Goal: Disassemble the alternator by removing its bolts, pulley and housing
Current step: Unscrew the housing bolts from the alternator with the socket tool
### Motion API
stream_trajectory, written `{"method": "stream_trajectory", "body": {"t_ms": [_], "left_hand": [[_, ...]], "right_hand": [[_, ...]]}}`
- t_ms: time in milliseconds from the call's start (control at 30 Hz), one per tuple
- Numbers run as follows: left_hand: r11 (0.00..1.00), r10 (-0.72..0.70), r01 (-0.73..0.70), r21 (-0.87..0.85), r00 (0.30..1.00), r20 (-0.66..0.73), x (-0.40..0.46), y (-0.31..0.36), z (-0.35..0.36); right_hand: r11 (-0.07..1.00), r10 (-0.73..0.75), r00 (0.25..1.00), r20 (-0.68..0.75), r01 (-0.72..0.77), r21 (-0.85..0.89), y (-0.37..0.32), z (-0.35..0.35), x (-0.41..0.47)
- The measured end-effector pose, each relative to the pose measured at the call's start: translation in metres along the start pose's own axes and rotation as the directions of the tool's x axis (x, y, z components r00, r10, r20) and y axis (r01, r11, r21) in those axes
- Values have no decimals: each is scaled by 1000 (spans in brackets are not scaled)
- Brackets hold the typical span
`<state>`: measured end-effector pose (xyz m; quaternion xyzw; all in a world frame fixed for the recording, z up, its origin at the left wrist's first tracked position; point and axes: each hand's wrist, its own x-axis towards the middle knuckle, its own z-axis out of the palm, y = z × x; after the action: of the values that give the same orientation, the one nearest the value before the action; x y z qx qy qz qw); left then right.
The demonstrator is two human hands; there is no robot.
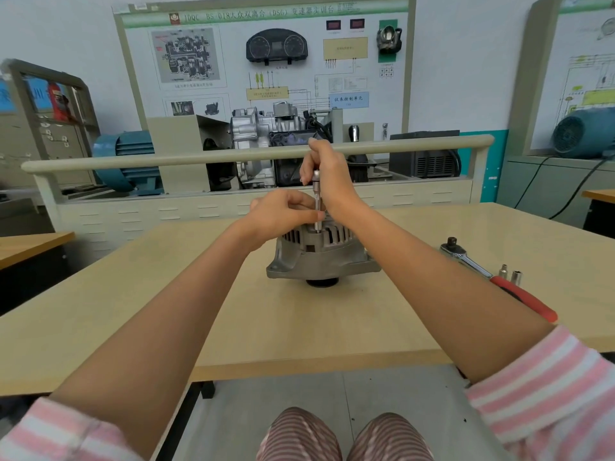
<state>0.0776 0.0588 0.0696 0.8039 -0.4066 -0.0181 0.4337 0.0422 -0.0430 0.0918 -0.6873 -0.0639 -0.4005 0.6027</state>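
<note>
Ratchet [466,257] and sockets [511,272] right of alternator [319,257]; both hands [283,211] [327,174] gripping upright driver [317,201].

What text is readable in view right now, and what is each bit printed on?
"BS-018 ... (DSG)" with Chinese characters: header of the wall training board.
"仪表控制单元": blue label on that board.
Other board captions: too small to read.
Alternator, ratchet, sockets: no legible markings.
</note>
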Motion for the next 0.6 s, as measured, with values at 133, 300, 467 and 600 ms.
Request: {"method": "stream_trajectory", "body": {"t_ms": [133,300,467,600], "left_hand": [[1000,3,-3,2,1000,-2,0,-1,0],[1000,-2,2,-1,1000,2,0,0,-1],[1000,-4,4,12,1000,-18,0,2,1],[999,-17,20,29,995,-95,0,3,4]], "right_hand": [[993,33,999,25,-36,115,1,1,7],[928,141,989,43,-147,343,2,-2,12],[971,87,996,21,-90,221,6,1,9],[971,-124,992,-11,119,-209,11,3,-4]]}}
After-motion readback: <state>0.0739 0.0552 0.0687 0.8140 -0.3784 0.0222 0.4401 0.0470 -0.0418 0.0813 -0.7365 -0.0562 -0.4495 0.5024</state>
